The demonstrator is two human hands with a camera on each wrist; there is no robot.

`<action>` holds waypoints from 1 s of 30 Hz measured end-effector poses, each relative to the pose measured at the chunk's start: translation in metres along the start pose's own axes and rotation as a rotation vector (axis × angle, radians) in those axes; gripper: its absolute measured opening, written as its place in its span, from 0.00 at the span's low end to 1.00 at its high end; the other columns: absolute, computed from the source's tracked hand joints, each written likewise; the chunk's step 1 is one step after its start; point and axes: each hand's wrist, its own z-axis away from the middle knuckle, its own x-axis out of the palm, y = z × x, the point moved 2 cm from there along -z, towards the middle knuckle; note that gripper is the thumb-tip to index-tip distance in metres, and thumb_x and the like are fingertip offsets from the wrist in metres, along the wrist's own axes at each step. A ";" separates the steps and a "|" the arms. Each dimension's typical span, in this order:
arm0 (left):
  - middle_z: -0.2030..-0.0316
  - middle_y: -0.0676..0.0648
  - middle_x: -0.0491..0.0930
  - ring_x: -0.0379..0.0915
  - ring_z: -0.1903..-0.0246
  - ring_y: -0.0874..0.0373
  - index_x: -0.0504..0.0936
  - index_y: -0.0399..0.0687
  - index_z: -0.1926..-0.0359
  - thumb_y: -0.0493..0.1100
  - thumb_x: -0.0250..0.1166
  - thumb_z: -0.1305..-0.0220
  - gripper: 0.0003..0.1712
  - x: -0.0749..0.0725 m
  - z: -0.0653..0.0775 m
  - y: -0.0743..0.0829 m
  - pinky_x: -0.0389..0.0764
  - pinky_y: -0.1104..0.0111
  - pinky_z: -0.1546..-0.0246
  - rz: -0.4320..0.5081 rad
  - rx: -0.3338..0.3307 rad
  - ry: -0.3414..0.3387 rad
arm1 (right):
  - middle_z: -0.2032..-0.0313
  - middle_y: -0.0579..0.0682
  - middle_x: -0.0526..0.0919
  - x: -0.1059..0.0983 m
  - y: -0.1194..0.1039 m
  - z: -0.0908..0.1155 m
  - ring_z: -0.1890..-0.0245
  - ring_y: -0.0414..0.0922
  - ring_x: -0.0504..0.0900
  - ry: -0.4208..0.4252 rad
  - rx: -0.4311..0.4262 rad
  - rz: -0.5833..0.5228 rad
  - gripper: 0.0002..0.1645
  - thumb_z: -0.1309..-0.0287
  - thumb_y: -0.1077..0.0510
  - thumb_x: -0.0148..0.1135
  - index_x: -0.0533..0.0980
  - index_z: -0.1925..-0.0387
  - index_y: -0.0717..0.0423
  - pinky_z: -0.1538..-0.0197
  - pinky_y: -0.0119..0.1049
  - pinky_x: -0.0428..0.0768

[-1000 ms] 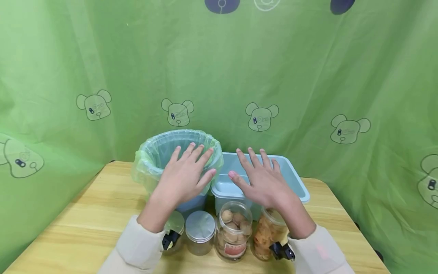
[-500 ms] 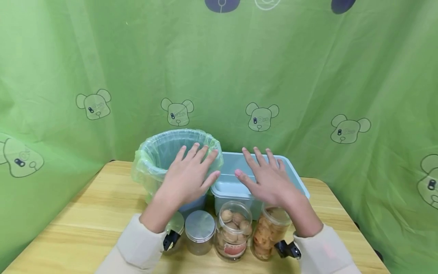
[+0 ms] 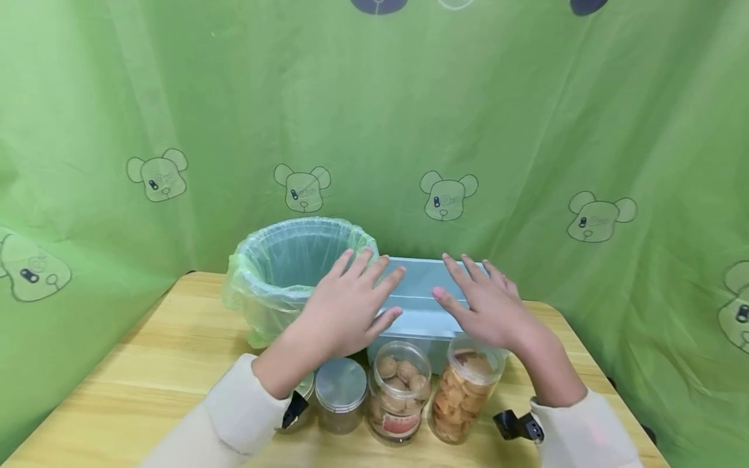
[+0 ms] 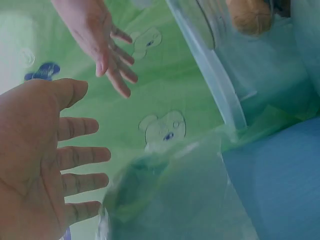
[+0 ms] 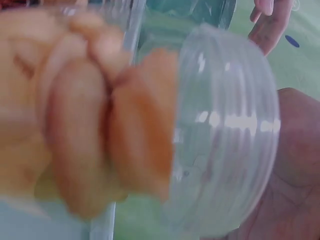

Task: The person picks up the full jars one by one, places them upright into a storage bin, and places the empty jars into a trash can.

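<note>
My left hand [image 3: 351,305] hovers palm down with fingers spread, between the lined bin [image 3: 251,276] and the blue tub [image 3: 421,325]. Over the tub's right part, my right hand [image 3: 491,309] is held the same way, holding nothing. In front of the tub stands a clear jar of walnuts [image 3: 400,393] with a red label. To its right is a clear jar of orange-brown snack pieces [image 3: 465,393], which fills much of the right wrist view. A jar with a silver lid [image 3: 342,390] stands left of the walnuts. Another jar [image 3: 305,387] is mostly hidden behind my left wrist.
All of this stands on a wood-grain table [image 3: 146,364]. A green curtain [image 3: 374,117] with bear-head prints hangs behind and at both sides. A thin green bag [image 3: 257,315] lines the bin and folds over its rim.
Both hands have shifted to the right, uncovering more of the bin's opening and the snack jar. The jars, bin and tub keep their places.
</note>
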 end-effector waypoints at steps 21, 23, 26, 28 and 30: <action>0.29 0.49 0.69 0.62 0.29 0.50 0.63 0.57 0.22 0.65 0.37 0.19 0.34 0.032 0.002 0.036 0.61 0.57 0.27 -0.017 0.422 -0.016 | 0.28 0.78 0.56 0.022 0.085 0.011 0.30 0.78 0.55 0.085 0.008 -0.100 0.41 0.19 0.41 0.39 0.53 0.22 0.68 0.34 0.75 0.53; 0.30 0.49 0.69 0.63 0.30 0.51 0.63 0.57 0.22 0.65 0.37 0.19 0.34 0.036 0.004 0.036 0.62 0.58 0.28 0.040 0.440 -0.039 | 0.29 0.78 0.59 0.026 0.094 0.012 0.31 0.77 0.57 0.111 0.005 -0.102 0.41 0.19 0.42 0.42 0.54 0.23 0.69 0.34 0.74 0.55; 0.30 0.49 0.69 0.64 0.31 0.52 0.62 0.58 0.22 0.66 0.37 0.20 0.35 0.043 0.006 0.035 0.65 0.59 0.30 0.139 0.453 -0.087 | 0.31 0.79 0.62 0.032 0.106 0.014 0.33 0.78 0.60 0.144 0.012 -0.108 0.40 0.20 0.44 0.45 0.55 0.24 0.72 0.35 0.74 0.58; 0.29 0.50 0.68 0.65 0.32 0.53 0.62 0.59 0.22 0.67 0.37 0.20 0.35 0.048 0.007 0.034 0.67 0.59 0.32 0.185 0.466 -0.115 | 0.33 0.80 0.64 0.036 0.113 0.015 0.35 0.79 0.62 0.159 0.031 -0.120 0.40 0.20 0.45 0.47 0.56 0.25 0.73 0.36 0.74 0.61; 0.28 0.50 0.67 0.64 0.33 0.54 0.60 0.61 0.21 0.68 0.37 0.21 0.36 0.051 0.009 0.033 0.68 0.59 0.34 0.210 0.482 -0.142 | 0.36 0.81 0.66 0.040 0.119 0.016 0.38 0.78 0.67 0.163 0.055 -0.138 0.40 0.21 0.45 0.47 0.57 0.26 0.74 0.39 0.73 0.65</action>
